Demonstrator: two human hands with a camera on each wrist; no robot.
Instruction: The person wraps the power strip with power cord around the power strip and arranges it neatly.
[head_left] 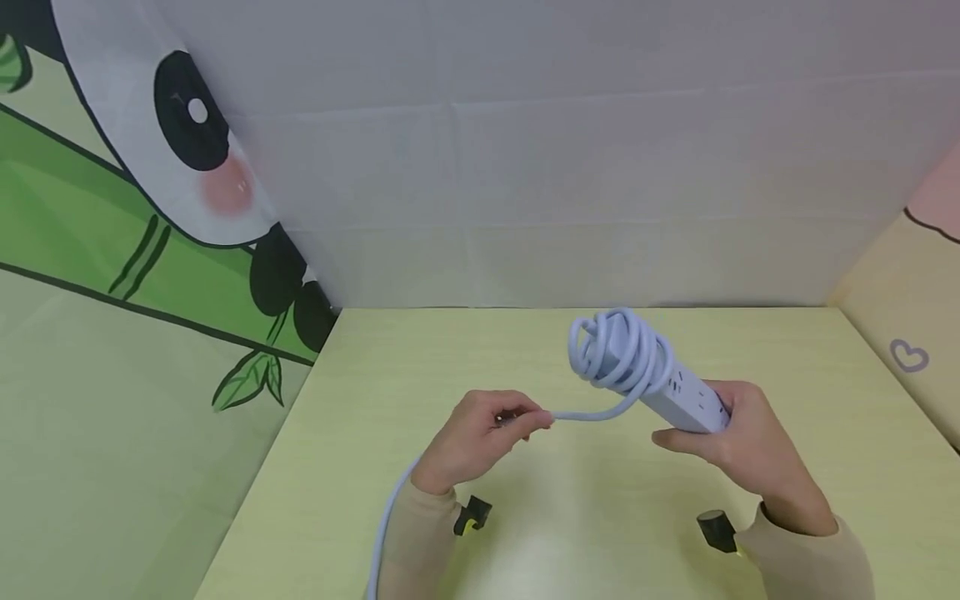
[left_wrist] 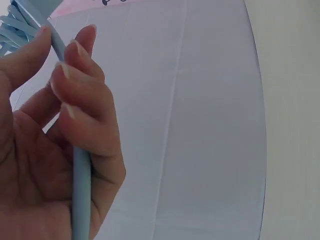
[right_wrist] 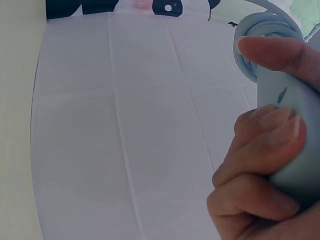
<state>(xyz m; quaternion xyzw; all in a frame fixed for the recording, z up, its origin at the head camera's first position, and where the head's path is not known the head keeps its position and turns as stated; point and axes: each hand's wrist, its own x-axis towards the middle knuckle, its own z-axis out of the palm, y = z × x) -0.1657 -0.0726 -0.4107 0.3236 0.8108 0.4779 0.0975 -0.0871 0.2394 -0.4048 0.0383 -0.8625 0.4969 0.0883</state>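
A white power strip (head_left: pixel 686 398) is held up over the table, tilted, its outlets showing. My right hand (head_left: pixel 750 433) grips its lower end, and in the right wrist view the fingers (right_wrist: pixel 260 145) curl round its body. Several loops of its white cord (head_left: pixel 630 354) wrap the far end. From the coil a length runs left to my left hand (head_left: pixel 480 437), which pinches it between thumb and fingers. In the left wrist view the cord (left_wrist: pixel 81 195) passes across the palm under the curled fingers (left_wrist: pixel 87 110). Past the wrist it trails down along the left sleeve.
A pale yellow table (head_left: pixel 585 517) lies beneath both hands. Behind it hangs a plain whitish cloth (head_left: pixel 525 183). A cartoon panda print (head_left: pixel 187 125) covers the left side, and a cream panel with a heart (head_left: pixel 909 356) stands at the right.
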